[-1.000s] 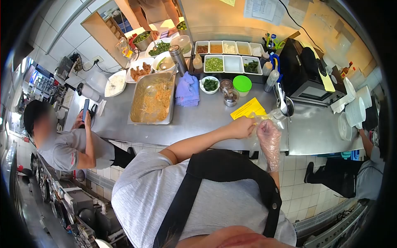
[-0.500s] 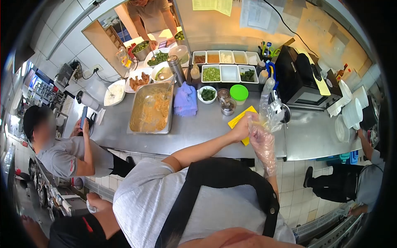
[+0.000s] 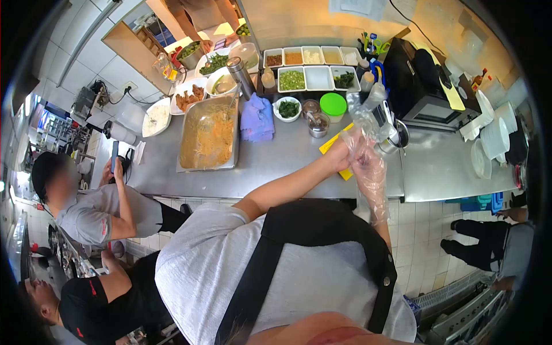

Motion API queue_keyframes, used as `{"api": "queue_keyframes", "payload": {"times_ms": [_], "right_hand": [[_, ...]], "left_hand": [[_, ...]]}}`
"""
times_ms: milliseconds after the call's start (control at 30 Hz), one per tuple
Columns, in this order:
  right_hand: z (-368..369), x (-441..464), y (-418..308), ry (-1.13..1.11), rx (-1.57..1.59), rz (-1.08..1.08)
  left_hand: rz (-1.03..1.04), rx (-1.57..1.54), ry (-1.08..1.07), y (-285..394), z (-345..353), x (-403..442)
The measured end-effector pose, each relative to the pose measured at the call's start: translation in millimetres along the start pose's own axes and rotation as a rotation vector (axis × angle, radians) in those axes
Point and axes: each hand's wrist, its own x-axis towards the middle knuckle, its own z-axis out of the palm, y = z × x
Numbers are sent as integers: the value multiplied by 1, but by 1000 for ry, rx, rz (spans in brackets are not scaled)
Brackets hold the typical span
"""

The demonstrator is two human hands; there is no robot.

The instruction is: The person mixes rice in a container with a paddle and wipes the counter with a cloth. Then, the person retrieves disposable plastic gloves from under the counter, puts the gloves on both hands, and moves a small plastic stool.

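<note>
Over the counter's front edge, my left hand (image 3: 340, 150) is bare and closed on a clear plastic glove (image 3: 361, 118), whose loose end puffs up beyond the fingers. Right against it is my right hand (image 3: 369, 167), inside a clear plastic glove that reaches past the wrist; its fingers are bent, and what they hold is unclear through the film. A yellow card (image 3: 336, 140) lies partly under both hands. Behind them stand a tub with a green lid (image 3: 333, 104) and a glass jar (image 3: 318, 123). A metal pot (image 3: 397, 138) with utensils is just to the right.
On the steel counter (image 3: 276, 172) are a large tray of noodles (image 3: 208, 135), a purple cloth (image 3: 257, 118), a bowl of greens (image 3: 287, 108) and a black oven (image 3: 422, 95). A person with a phone (image 3: 86, 201) stands left; another in black (image 3: 98, 299) is behind; one more is right.
Both hands have moved slightly, and the loose plastic now puffs upward over the pot side. A person in black has come into view at lower left. The person at right has shifted.
</note>
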Motion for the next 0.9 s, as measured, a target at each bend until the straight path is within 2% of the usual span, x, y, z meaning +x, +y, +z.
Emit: {"api": "queue_keyframes", "payload": {"times_ms": [67, 167, 200, 233, 300, 400, 533, 633, 767, 833, 900], "right_hand": [[3, 1, 7, -43, 15, -39], [7, -1, 12, -3, 26, -6], [6, -1, 16, 32, 30, -22], [7, -2, 15, -45, 11, -23], [10, -5, 15, -120, -30, -33], [13, -11, 14, -35, -75, -87], [2, -22, 19, -22, -55, -28], [-4, -28, 11, 34, -51, -36], [0, -31, 12, 243, -158, -77], [3, -34, 34, 375, -274, -69], [-17, -38, 19, 107, -355, 51]], "left_hand": [[-71, -35, 81, -4, -4, 1], [-11, -3, -42, -4, -4, -2], [-20, 55, 13, -6, 2, -6], [-34, 118, 63, -7, 5, -7], [-162, 74, -73, -16, -39, 14], [-223, -120, 82, -8, -4, 9], [-138, 125, -71, -7, 10, 7], [-221, -65, -242, -15, 6, 17], [-117, 333, -363, -43, 8, 19], [-102, 669, -464, -59, 3, 11], [-32, 1192, -648, -74, -5, 10]]}}
